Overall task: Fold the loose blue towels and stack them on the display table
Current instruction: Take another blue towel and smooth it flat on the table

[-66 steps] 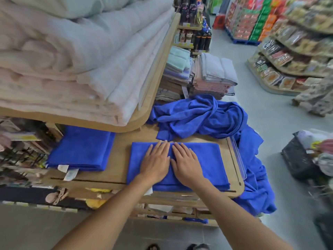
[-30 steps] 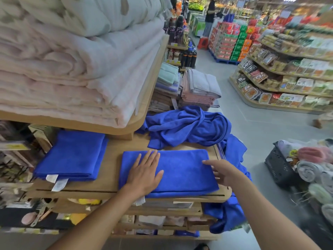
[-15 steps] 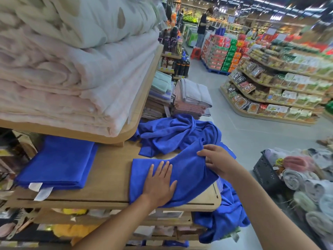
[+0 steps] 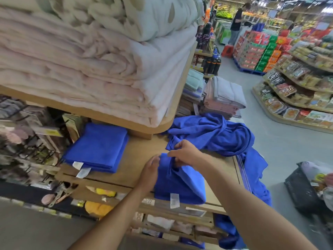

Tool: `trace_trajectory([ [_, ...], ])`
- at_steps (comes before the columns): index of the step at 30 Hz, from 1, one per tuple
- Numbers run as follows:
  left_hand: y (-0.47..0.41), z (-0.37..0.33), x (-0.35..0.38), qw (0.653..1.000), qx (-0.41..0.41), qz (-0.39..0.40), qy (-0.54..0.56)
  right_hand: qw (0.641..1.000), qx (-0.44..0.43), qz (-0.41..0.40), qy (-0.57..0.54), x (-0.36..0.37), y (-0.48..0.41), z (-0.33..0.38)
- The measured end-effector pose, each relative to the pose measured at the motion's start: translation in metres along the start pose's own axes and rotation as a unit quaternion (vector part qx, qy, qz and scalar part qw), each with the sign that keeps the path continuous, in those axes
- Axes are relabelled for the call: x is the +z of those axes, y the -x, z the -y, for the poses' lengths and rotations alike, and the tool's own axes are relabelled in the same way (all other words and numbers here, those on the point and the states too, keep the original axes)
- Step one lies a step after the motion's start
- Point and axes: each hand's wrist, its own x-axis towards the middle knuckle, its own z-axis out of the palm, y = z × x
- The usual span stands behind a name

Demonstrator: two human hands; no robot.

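pinching blue towel (image 4: 180,184) at its top, right hand (image 4: 185,154); left hand (image 4: 149,173) straight-fingered against its left side.

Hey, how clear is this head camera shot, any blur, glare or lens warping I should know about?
Head view: the centre is fairly sharp, with the right hand and left hand on the blue towel readable. The rack at the left edge and the basket on the right are smeared. The wide lens bows the grocery shelves. Ceiling lights glare at top right. Shadows are soft.
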Motion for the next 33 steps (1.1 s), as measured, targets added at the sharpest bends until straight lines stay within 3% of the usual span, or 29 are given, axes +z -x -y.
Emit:
trace_trajectory([
  [3,-0.003,0.000,-0.007,0.998,-0.023,-0.032,0.053,0.999,0.012,0.022,0.037,0.032,-0.016,-0.008],
  [7,-0.007,0.003,-0.008,0.998,-0.016,-0.057,0.006,0.998,0.038,0.040,0.014,0.051,-0.020,-0.023],
  [9,-0.007,0.001,-0.011,0.998,-0.013,-0.060,-0.006,1.000,-0.008,0.009,-0.013,0.040,-0.016,-0.030],
  [11,-0.004,-0.004,-0.017,0.990,0.024,-0.071,-0.117,0.989,-0.103,-0.072,0.082,0.017,-0.008,-0.048],
  [13,0.000,-0.015,-0.016,0.946,0.125,-0.077,-0.289,0.952,-0.194,-0.142,0.188,0.000,0.003,-0.073],
  [16,-0.003,-0.022,0.010,0.869,0.247,-0.007,-0.428,0.900,-0.259,-0.143,0.320,0.000,0.007,-0.102],
  [18,-0.007,-0.011,0.024,0.794,0.240,0.034,-0.557,0.885,-0.221,-0.135,0.386,0.012,0.001,-0.117],
  [20,-0.009,0.005,0.023,0.749,0.198,0.037,-0.632,0.876,-0.180,-0.141,0.424,0.018,-0.003,-0.132],
  [33,-0.006,0.019,0.017,0.764,0.181,0.051,-0.617,0.874,-0.184,-0.169,0.417,0.023,-0.002,-0.149],
])
